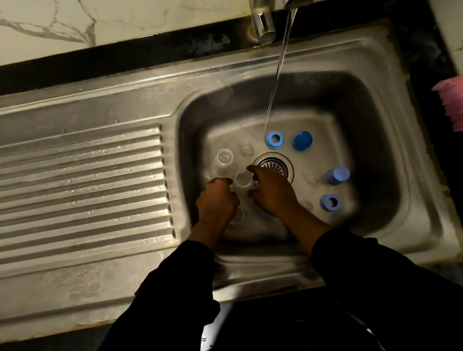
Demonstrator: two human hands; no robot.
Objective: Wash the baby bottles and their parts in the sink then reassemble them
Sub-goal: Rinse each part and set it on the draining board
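I judge washing barely begun: blue rings (pixel 274 140) lie loose, my left hand (pixel 217 201) and right hand (pixel 273 192) curl beside a clear bottle (pixel 243 179), grip unclear.

We record one view only, worn on the person's head and facing almost straight down, at close range, onto the stainless steel sink (pixel 382 156). Its basin sits right of centre. The ribbed steel drainboard (pixel 72 195) fills the left, and the chrome tap (pixel 262 11) meets the top edge. Two black sleeves (pixel 165 314) enter from the bottom edge. Wide-angle bowing shows along the sink's edges.
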